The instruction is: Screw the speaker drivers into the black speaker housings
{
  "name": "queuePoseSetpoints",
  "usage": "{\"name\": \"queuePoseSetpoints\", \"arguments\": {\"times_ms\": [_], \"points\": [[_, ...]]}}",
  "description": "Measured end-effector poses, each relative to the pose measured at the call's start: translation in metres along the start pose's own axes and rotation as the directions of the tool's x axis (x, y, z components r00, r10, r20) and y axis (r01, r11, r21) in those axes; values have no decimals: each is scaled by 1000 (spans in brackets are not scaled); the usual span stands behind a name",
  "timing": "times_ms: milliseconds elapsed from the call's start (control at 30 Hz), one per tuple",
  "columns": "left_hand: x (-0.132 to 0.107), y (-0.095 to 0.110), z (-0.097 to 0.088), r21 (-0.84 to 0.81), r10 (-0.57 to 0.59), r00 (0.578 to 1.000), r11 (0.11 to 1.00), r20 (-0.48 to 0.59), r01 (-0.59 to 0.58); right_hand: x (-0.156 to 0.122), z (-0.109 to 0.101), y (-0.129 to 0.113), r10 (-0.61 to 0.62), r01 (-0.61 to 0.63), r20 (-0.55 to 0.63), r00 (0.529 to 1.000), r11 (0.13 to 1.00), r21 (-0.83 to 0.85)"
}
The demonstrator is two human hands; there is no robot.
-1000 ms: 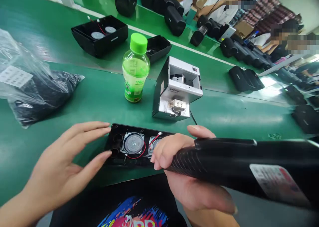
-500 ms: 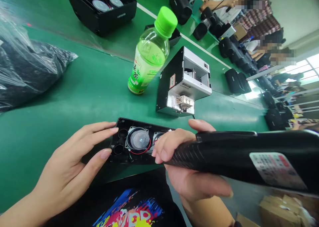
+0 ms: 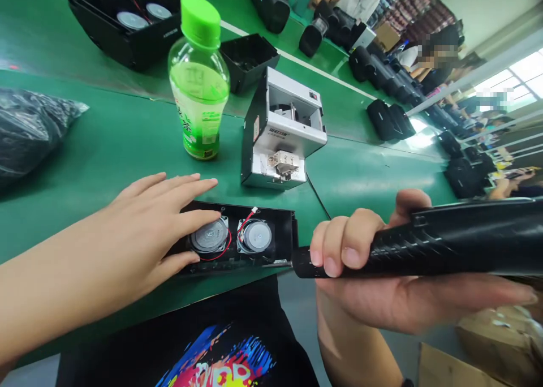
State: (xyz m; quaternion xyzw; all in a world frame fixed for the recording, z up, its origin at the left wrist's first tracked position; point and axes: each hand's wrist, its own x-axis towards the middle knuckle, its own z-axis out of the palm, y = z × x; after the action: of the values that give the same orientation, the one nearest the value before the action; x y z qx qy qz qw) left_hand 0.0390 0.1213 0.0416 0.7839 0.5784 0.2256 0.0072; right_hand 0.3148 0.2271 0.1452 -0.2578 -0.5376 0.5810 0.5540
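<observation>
A black open speaker housing (image 3: 280, 234) with two round drivers and red wires lies at the near edge of the green bench. My left hand (image 3: 144, 228) rests flat over its left end, fingers stretched out, fingertips touching one driver. My right hand (image 3: 365, 274) is wrapped round the ribbed grip of a long black electric screwdriver (image 3: 445, 245), held level, its front end just right of the housing.
A green-capped tea bottle (image 3: 199, 81) and a white-and-black screw feeder box (image 3: 280, 132) stand behind the housing. A plastic bag of black parts (image 3: 29, 127) lies left. More black housings (image 3: 127, 25) and speakers (image 3: 386, 118) line the belt, with other people beyond.
My left hand slid right onto the housing's left end. My right hand drew the screwdriver back to the right, uncovering the second driver. The view shifted left.
</observation>
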Motion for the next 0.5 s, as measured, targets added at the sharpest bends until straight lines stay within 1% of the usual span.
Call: {"name": "queuePoseSetpoints", "arguments": {"times_ms": [33, 100, 167, 233, 333, 400, 500], "points": [[3, -2, 3, 15, 19, 1000, 1000, 14, -19, -1, -5, -2, -4, 4, -12, 1000, 1000, -1], [5, -3, 5, 7, 12, 999, 1000, 47, -12, -3, -14, -6, -12, 11, -38, 999, 1000, -11], [6, -4, 3, -13, -18, 996, 1000, 92, 19, -5, -21, -8, -13, 12, -55, 998, 1000, -10], [7, -5, 0, -25, -36, 992, 999, 121, 40, -5, -24, -9, -9, 9, -41, 999, 1000, 4], [8, -2, -5, -28, -40, 991, 999, 131, 44, -3, -21, -8, 2, -2, 4, 1000, 1000, 29], [11, 4, -6, -27, -44, 992, 999, 114, 47, 1, -16, -6, 10, -10, 4, 1000, 999, 48], [19, 14, -6, -20, 19, 998, 1000, 61, -17, 6, -10, -4, 21, -22, 31, 999, 999, 28]]}}
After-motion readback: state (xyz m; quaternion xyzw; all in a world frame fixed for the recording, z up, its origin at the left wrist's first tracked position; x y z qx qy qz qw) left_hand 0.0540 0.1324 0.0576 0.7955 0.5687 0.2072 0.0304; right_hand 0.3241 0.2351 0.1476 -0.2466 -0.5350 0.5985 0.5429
